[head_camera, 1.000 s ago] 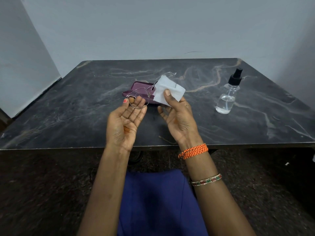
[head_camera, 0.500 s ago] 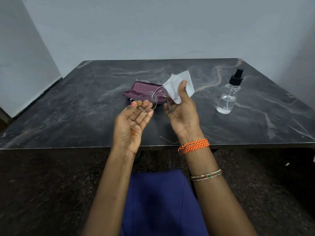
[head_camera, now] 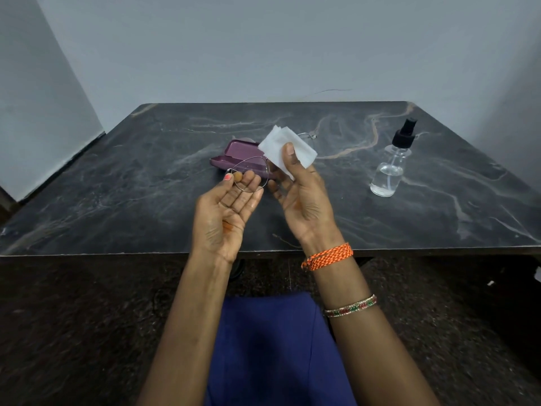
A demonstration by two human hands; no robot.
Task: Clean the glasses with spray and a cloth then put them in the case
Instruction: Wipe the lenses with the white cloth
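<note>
Glasses [head_camera: 252,173] with a thin wire frame are being held up above the near half of the table [head_camera: 117,186], between the two hands. The left hand [head_camera: 227,212] is turned palm up, its thumb and fingertips pinching the rim of the nearer round lens. The right hand [head_camera: 301,197] is gripping a folded white cloth [head_camera: 281,148], its thumb pressing on the front of the cloth and its fingers curling behind; the cloth is covering the other lens, so that lens is mostly hidden. One temple arm of the glasses is poking out past the cloth's far edge. The hands are sitting close together but not touching each other.

Behind the hands, a purple case [head_camera: 240,156] is lying open on the dark marbled table, partly hidden by the glasses and the fingers. A clear spray bottle [head_camera: 390,168] with a black pump top is standing upright on the table, well apart from the hands on the right side, with a little clear liquid in it. An orange thread band and a beaded bangle are sitting on the right forearm. Blue fabric is showing at the lower edge, between the arms.
</note>
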